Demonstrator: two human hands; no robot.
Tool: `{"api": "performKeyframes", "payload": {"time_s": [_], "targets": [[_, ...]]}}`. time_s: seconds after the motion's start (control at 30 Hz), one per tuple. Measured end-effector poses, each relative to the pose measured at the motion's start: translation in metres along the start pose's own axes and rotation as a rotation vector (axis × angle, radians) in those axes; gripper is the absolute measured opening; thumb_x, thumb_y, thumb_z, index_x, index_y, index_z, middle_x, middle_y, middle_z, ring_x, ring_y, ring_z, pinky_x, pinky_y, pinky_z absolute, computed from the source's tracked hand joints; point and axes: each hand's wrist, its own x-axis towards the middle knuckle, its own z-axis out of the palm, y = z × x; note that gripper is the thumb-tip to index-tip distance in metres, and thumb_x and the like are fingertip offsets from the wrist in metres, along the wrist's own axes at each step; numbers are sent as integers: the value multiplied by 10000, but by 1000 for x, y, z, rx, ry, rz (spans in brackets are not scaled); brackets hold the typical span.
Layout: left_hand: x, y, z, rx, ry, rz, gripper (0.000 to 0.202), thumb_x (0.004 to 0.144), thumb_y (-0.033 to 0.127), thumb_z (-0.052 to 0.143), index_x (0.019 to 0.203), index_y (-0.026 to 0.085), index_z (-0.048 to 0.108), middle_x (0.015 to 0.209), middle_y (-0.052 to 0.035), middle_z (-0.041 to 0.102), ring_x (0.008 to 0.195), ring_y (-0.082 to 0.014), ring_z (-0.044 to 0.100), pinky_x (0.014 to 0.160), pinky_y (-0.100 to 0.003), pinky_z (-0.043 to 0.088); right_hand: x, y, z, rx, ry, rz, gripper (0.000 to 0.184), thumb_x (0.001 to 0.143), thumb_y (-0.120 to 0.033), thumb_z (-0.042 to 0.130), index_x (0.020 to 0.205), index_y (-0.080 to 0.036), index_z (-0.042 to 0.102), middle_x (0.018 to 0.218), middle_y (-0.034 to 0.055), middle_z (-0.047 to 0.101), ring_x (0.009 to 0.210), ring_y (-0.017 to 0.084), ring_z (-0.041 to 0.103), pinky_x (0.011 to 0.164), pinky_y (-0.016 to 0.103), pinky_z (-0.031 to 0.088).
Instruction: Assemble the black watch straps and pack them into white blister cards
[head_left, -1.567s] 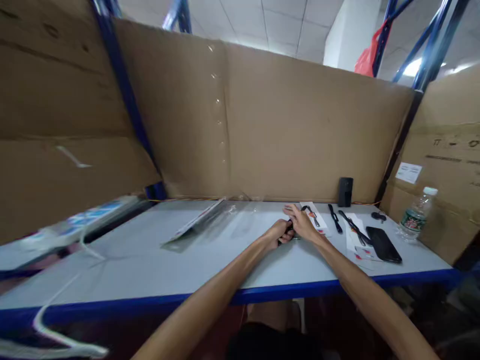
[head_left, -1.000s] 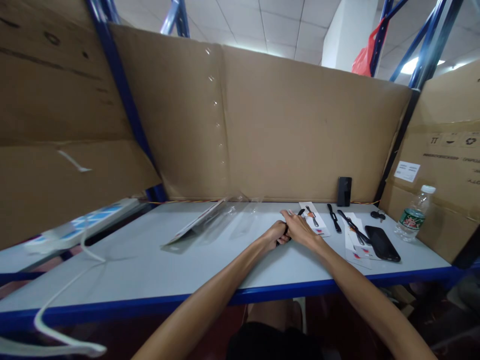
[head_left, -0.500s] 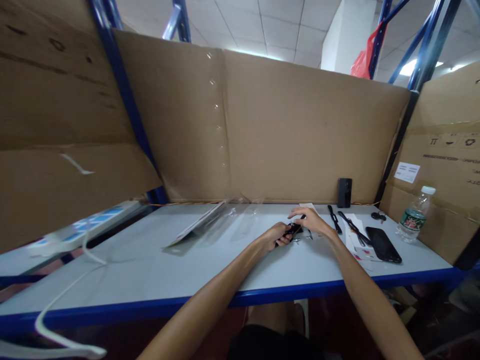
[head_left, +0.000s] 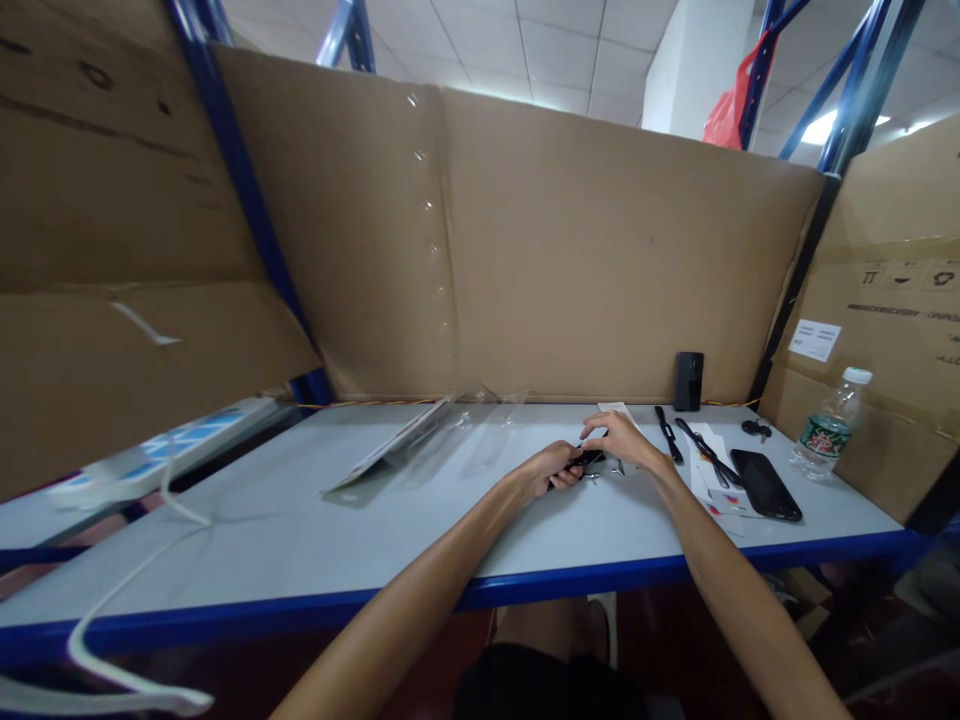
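Note:
My left hand (head_left: pixel 553 466) is closed around a small black strap-like item (head_left: pixel 591 461) just above the grey table (head_left: pixel 315 540). My right hand (head_left: pixel 624 440) pinches the far end of the same item, fingers bent. Under and behind the right hand lies a white printed card (head_left: pixel 616 408), mostly hidden. Two loose black straps (head_left: pixel 667 434) lie just to the right of my hands.
A black phone (head_left: pixel 765 485) rests on white cards (head_left: pixel 712 500) at the right. A water bottle (head_left: pixel 829 425), a black box (head_left: pixel 688 381) and clear plastic sleeves (head_left: pixel 427 440) are on the table. Cardboard walls surround it. A white power strip (head_left: pixel 161 450) lies far left.
My right hand has lifted off the left hand and shifted a little right, now pinching the black item's end. The left hand has stayed in place.

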Motion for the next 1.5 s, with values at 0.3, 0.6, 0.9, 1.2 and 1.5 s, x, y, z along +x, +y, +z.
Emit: {"api": "performKeyframes", "payload": {"time_s": [0.3, 0.6, 0.9, 1.2, 1.5], "targets": [[2, 0, 0, 14, 3, 2, 191, 985, 231, 360, 795, 209, 365, 568, 69, 363, 379, -35, 196, 384, -163, 60, -1, -10, 13, -182, 106, 42, 328, 938, -379, 670, 670, -197, 720, 1004, 82, 741, 1050, 219, 628, 1012, 360, 406], [0, 0, 1, 30, -2, -7, 217, 1002, 253, 349, 789, 208, 360, 559, 72, 355, 380, -37, 195, 380, -163, 69, -1, -17, 9, -155, 156, 40, 219, 946, -338, 655, 842, -219, 807, 1111, 74, 736, 1113, 235, 602, 978, 351, 435], [0, 2, 2, 30, -1, -22, 272, 1018, 230, 283, 754, 210, 347, 554, 67, 353, 376, -35, 188, 375, -165, 59, -3, -24, 7, -271, 156, -1, 303, 983, -388, 606, 823, -211, 792, 1066, 92, 740, 1063, 239, 600, 987, 375, 433], [0, 0, 0, 15, -21, -9, 243, 1007, 270, 369, 772, 208, 363, 555, 72, 350, 381, -34, 195, 371, -154, 73, -3, -24, 9, -174, 132, 14, 237, 959, -336, 645, 807, -241, 801, 1078, 49, 748, 1085, 223, 600, 961, 346, 450], [-1, 3, 1, 19, -26, -31, 258, 1011, 240, 307, 761, 208, 360, 558, 68, 347, 380, -37, 190, 373, -163, 64, -5, -23, 5, -240, 136, -12, 307, 967, -354, 632, 732, -222, 780, 1073, 75, 751, 1080, 237, 606, 985, 364, 436]]}}
